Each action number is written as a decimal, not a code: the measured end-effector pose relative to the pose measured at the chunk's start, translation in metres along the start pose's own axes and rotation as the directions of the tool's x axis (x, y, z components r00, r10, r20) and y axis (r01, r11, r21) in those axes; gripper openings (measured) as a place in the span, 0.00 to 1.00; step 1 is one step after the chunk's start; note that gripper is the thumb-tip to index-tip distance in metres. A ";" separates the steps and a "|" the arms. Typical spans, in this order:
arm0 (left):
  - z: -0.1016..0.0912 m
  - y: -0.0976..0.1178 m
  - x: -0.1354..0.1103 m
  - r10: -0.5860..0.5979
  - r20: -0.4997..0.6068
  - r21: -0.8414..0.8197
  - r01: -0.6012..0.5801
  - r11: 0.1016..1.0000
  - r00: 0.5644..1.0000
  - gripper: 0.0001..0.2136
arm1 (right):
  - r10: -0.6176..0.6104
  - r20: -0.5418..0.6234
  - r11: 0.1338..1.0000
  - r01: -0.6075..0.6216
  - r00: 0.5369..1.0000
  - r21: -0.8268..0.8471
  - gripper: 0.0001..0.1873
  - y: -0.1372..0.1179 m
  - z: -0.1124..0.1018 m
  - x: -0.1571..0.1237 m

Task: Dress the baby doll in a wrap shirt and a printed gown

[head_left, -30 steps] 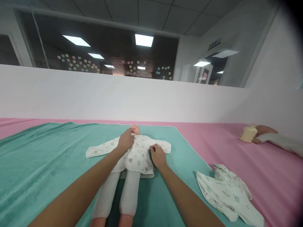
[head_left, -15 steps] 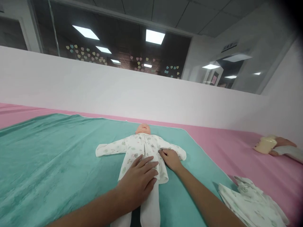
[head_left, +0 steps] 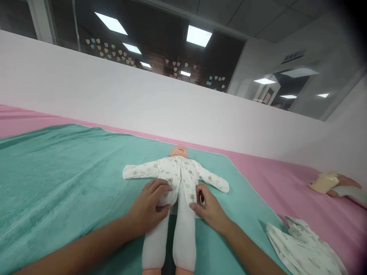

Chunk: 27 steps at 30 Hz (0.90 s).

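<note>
A baby doll (head_left: 179, 151) lies on its back on a green blanket (head_left: 94, 183), its arms spread to both sides. It wears a white printed baby shirt (head_left: 186, 175) and white pants (head_left: 184, 233). The shirt's front parts below the chest, and the pants show through the gap. My left hand (head_left: 150, 208) has its fingers and thumb closed on the shirt's left front panel near the hem. On the other side, my right hand (head_left: 210, 210) pinches the right panel's lower edge.
Folded white printed clothing (head_left: 305, 244) lies at the lower right, across the blanket's edge and a pink sheet (head_left: 263, 168). Farther right are a cream bottle (head_left: 323, 182) and a partly visible skin-toned object (head_left: 348, 181). A white wall (head_left: 137, 103) with windows stands behind.
My left hand has moved left, off the shirt's middle onto its left panel. My right hand has slid down to the hem. The shirt front now spreads apart, and the view has tilted.
</note>
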<state>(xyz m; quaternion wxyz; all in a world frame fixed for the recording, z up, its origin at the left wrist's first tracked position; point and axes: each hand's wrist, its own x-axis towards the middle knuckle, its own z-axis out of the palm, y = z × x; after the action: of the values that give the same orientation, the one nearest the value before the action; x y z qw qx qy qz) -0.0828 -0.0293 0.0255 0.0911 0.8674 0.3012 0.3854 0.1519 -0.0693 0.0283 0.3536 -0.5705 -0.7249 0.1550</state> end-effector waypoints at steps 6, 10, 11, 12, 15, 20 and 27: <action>0.007 0.008 0.000 -0.111 -0.004 -0.008 0.111 0.994 0.994 0.19 | -0.027 0.088 0.986 0.041 0.996 -0.160 0.15 -0.027 -0.008 -0.008; 0.006 0.012 0.001 -0.102 -0.015 0.018 0.102 0.995 0.995 0.10 | -0.125 0.033 0.968 0.129 0.992 -0.216 0.11 -0.034 0.000 -0.007; 0.005 0.012 0.001 -0.095 -0.011 0.021 0.096 0.995 0.995 0.06 | -0.143 0.010 0.968 0.142 0.990 -0.207 0.12 -0.035 0.003 -0.008; 0.004 0.013 0.002 -0.087 -0.005 0.020 0.088 0.996 0.996 0.04 | -0.162 -0.015 0.970 0.156 0.987 -0.187 0.12 -0.036 0.005 -0.009; 0.002 0.014 0.004 -0.080 -0.015 -0.005 0.080 0.997 0.997 0.06 | -0.219 -0.072 0.972 0.212 0.973 -0.103 0.11 -0.041 0.013 -0.012; -0.003 0.013 0.002 -0.187 -0.108 -0.136 0.172 0.976 0.976 0.07 | -0.319 -0.061 0.944 0.311 0.946 -0.106 0.08 -0.045 0.020 -0.013; -0.008 -0.006 0.004 -0.486 -0.174 -0.311 0.420 0.852 0.857 0.05 | -0.340 -0.130 0.938 0.327 0.931 -0.117 0.10 -0.035 0.012 -0.010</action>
<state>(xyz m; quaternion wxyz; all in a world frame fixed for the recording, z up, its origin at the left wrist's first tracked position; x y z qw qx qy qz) -0.0898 -0.0227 0.0309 0.2556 0.6965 0.4538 0.4936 0.1198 -0.0865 0.0385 0.4008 -0.4648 -0.7893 0.0158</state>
